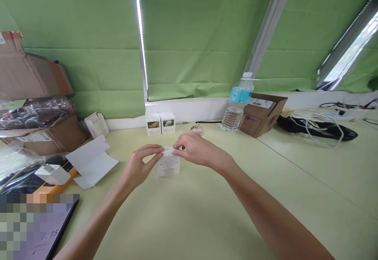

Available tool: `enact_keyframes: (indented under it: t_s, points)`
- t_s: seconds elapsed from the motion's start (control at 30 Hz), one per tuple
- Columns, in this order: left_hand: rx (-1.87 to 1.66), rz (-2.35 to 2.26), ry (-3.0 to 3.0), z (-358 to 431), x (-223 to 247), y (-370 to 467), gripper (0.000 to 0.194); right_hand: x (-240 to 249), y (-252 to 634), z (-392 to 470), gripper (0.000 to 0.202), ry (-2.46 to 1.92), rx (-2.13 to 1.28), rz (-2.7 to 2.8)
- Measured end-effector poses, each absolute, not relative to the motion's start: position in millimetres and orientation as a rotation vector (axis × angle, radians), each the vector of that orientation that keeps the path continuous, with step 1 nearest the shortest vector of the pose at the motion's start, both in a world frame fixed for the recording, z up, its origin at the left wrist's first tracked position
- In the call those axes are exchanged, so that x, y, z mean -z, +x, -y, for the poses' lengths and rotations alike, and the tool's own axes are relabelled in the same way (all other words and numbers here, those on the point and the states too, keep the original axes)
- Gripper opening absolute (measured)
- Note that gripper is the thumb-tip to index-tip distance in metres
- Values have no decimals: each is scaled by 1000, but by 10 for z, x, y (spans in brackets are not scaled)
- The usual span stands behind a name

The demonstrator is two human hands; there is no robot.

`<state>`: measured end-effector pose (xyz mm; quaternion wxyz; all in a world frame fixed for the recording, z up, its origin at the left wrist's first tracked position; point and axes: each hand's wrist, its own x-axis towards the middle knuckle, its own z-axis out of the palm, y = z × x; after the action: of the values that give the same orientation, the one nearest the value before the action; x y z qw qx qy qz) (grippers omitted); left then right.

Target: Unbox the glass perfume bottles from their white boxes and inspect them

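A small white box (168, 166) with fine print on its front stands upright on the pale table. My left hand (144, 161) pinches its top left edge between thumb and fingers. At the top right edge, my right hand (196, 150) grips with thumb and forefinger. Between the fingertips a strip of the box's top shows. Behind my right hand, partly covered by it, sits a small round ornament (197, 128) with a gold-coloured top. Two white boxes with flower pictures, one on the left (153, 124) and one on the right (167, 123), stand side by side farther back.
A water bottle (238, 102) and a brown carton (262, 114) stand at the back right, near a black item with white cable (319, 129). Leftward are stacked cartons (32, 71), unfolded white card (92, 161), an opened white box (97, 125), a white charger (53, 174) and a tablet (56, 224).
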<state>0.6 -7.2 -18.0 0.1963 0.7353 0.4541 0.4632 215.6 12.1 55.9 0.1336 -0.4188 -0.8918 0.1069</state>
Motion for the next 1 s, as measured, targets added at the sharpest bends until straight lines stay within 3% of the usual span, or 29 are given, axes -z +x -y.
enact_keyframes:
  t_s: [1.0]
  points:
    - [-1445, -1244, 2632, 19, 356, -86, 26, -532, 2153, -174, 45, -1256, -491, 2508]
